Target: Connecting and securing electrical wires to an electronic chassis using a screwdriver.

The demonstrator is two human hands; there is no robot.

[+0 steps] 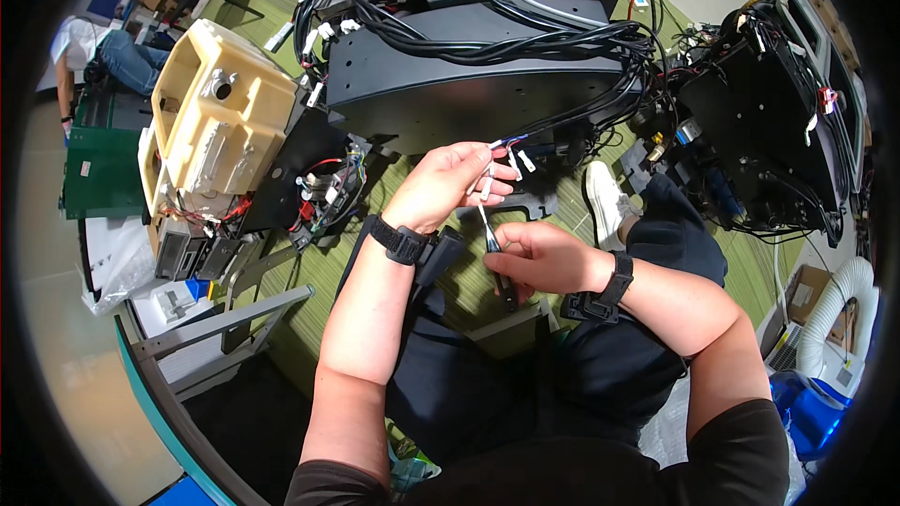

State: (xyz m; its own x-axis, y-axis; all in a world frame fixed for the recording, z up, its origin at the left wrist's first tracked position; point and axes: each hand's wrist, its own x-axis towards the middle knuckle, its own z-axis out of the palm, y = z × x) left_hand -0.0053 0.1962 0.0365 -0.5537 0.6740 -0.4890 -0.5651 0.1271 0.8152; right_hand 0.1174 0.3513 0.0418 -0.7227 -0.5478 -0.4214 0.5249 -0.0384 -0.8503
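Observation:
My left hand [441,186] is closed, thumb against fingers, on the end of a black cable with thin coloured wires and small white-tagged leads [525,161]. One white connector [487,186] lies across its fingers. Just below and to the right, my right hand [548,258] grips a slim screwdriver [492,242] with a shiny shaft and dark handle. The tool's thin tip points up toward the leads at my left fingers; whether it touches them is too small to tell. The cable [562,117] runs up to a black metal housing [469,108] in front of me.
Bundled black cables [487,42] drape over the housing. A cream plastic shell [220,108] with wired parts stands at left, beside a grey metal frame [225,323]. Another black wired panel [769,112] is at right. A white shoe [607,201] rests on the green floor; a person [117,56] is far left.

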